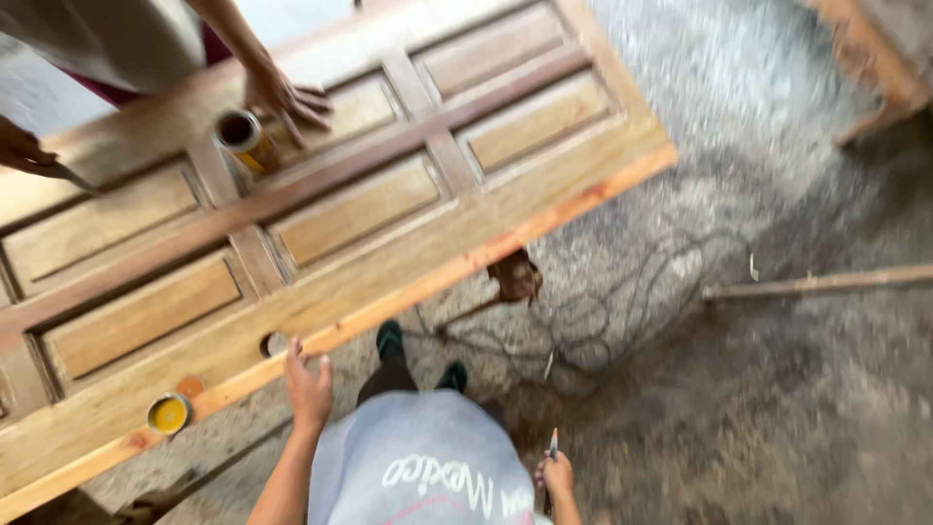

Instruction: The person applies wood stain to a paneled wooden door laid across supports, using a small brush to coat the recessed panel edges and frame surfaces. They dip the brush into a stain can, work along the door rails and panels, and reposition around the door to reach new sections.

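Door (321, 209) lies flat across my front, long axis running lower left to upper right, near edge just ahead of my belly. My left hand (307, 384) is the closer one, resting at that near edge w/ fingers (294, 352) spread loose, holding nothing, touching or almost touching the wood right beside the lock hole (274, 343). Right hand (556, 474) hangs low by my hip, well off the door, curled round a thin tool (553, 444), prob a pencil or small brush, too blurry to say.

Small tin (168, 414) w/ yellow stuff sits on the door left of my left hand. Other person's hand (285, 97) rests flat on the far side by a can (247, 139).
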